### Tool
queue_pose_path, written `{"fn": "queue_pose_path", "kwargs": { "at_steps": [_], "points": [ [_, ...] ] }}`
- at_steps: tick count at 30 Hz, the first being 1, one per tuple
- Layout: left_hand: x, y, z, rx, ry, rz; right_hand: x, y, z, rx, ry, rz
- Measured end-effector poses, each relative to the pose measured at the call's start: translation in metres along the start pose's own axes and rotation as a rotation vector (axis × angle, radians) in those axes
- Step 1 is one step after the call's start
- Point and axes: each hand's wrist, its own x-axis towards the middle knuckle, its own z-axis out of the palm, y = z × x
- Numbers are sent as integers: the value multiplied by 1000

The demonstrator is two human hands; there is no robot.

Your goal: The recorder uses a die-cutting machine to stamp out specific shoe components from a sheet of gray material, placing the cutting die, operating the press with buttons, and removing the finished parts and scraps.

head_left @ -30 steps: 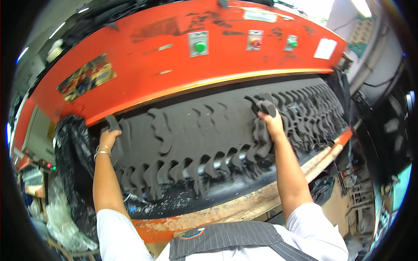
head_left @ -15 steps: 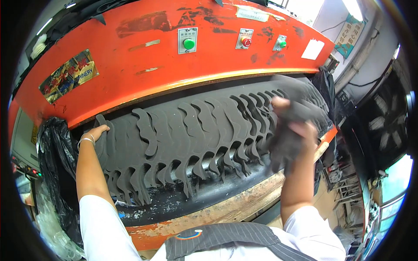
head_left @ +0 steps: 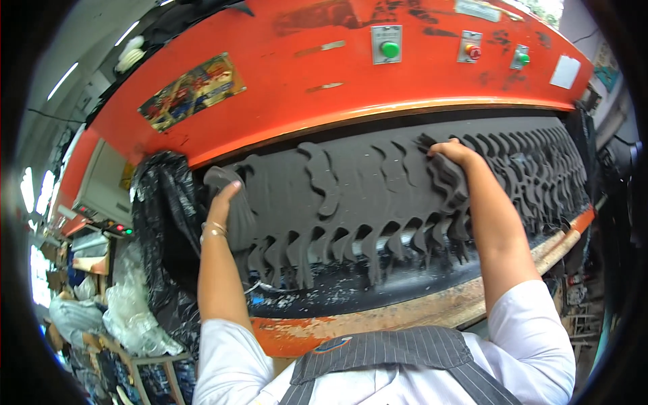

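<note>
A dark grey foam-like sheet (head_left: 358,169), cut into wavy strips, lies across the bed of an orange machine. At its left end my left hand (head_left: 226,198) is closed around a thick bundle of grey strips (head_left: 237,210), thumb on top. Further right, my right hand (head_left: 456,151) grips a few wavy grey strips (head_left: 448,181) standing up from the sheet; its fingertips are partly hidden. One loose wavy strip (head_left: 322,181) lies on the sheet between my hands. Along the near edge, cut strip ends (head_left: 341,244) hang down over a black surface.
The orange machine front (head_left: 283,94) rises beyond the sheet, with green buttons (head_left: 389,49) and a red button (head_left: 473,51). A black plastic bag (head_left: 162,223) hangs at the left. A worn wooden edge (head_left: 432,300) runs along the near side. Clear plastic bags (head_left: 138,304) lie lower left.
The view has swung left. My right hand, earlier raised at the right with blurred grey pieces, is now down on the sheet gripping strips. My left hand now holds a thicker bundle.
</note>
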Motion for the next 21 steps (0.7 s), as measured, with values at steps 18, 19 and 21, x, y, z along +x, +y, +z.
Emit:
{"fn": "queue_pose_path", "kwargs": {
  "at_steps": [18,19,21],
  "points": [
    [-130,69,39,367,209,513,8,60,5,443,230,-308],
    [-112,72,36,424,154,581,-17,51,5,696,176,-368],
    [-54,62,37,503,107,339,-53,67,9,879,248,-552]
  ]
}}
